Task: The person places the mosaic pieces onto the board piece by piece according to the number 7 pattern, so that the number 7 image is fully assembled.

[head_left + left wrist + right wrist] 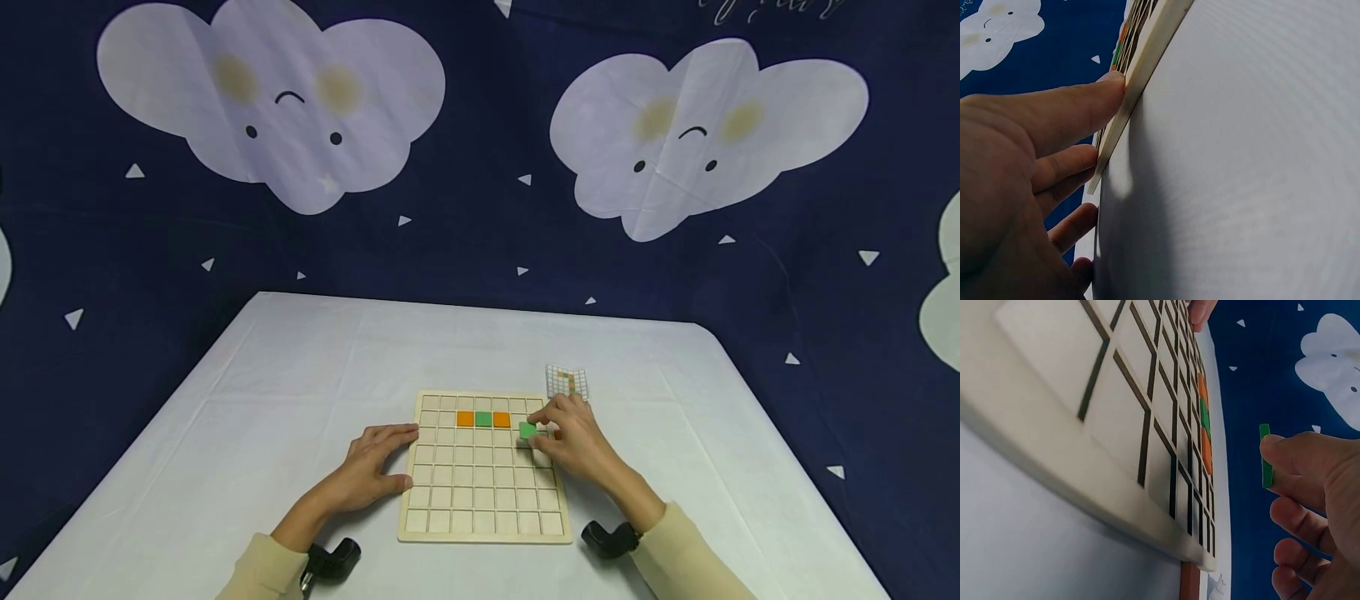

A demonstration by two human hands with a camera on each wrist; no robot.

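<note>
A square wooden grid board (483, 500) lies on the white-covered table. In its second row from the far edge sit an orange tile (465, 419), a green tile (483, 419) and another orange tile (501, 420), side by side. My right hand (576, 440) pinches a loose green tile (1266, 456) between thumb and fingertips, raised above the board's right part. With fingers extended, my left hand (369, 471) rests at the left edge, its thumb (1085, 109) touching the board's side in the left wrist view.
A small printed card (564, 381) with a coloured grid pattern lies beyond the board's far right corner, partly behind the right hand. In the right wrist view, an orange-brown block (1190, 581) shows beside the board's edge. A dark blue cloud-print cloth (480, 242) hangs behind the table.
</note>
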